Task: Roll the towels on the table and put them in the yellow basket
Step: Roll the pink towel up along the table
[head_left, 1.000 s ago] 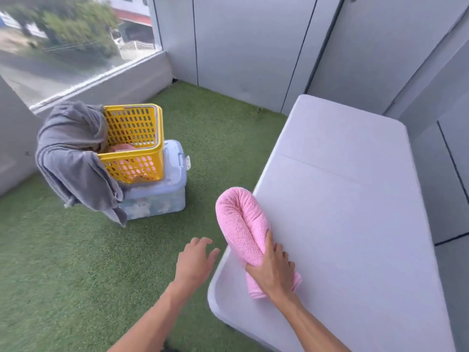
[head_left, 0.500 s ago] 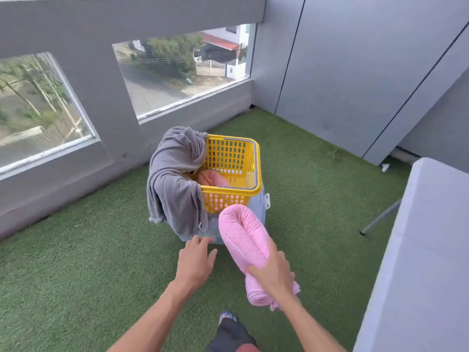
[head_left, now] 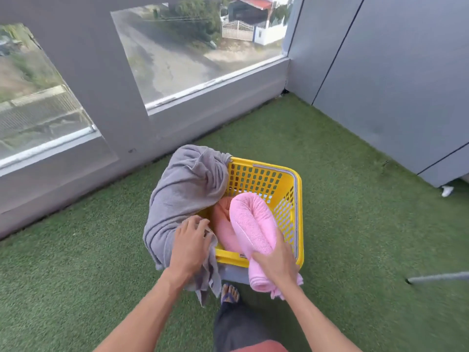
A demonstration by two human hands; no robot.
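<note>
My right hand point(head_left: 276, 262) grips a rolled pink towel point(head_left: 252, 229) near its lower end. The roll's far end reaches over the inside of the yellow basket point(head_left: 299, 199), and its near end hangs past the basket's front rim. Another pink rolled towel point(head_left: 223, 224) lies inside the basket, partly hidden by the held roll. A grey cloth point(head_left: 182, 196) is draped over the basket's left side. My left hand point(head_left: 191, 243) rests on that cloth at the basket's left front corner, fingers spread.
The basket stands on a pale blue lidded box point(head_left: 234, 274) on green artificial turf point(head_left: 355, 237). A grey wall with windows point(head_left: 203, 47) runs behind it. A table leg point(head_left: 436, 277) shows at the right edge. My foot in a sandal point(head_left: 229, 294) is just below the box.
I have turned from the table and stepped up to the basket. My right hand has carried the pink roll over the basket. My left hand has come to rest on the grey cloth.
</note>
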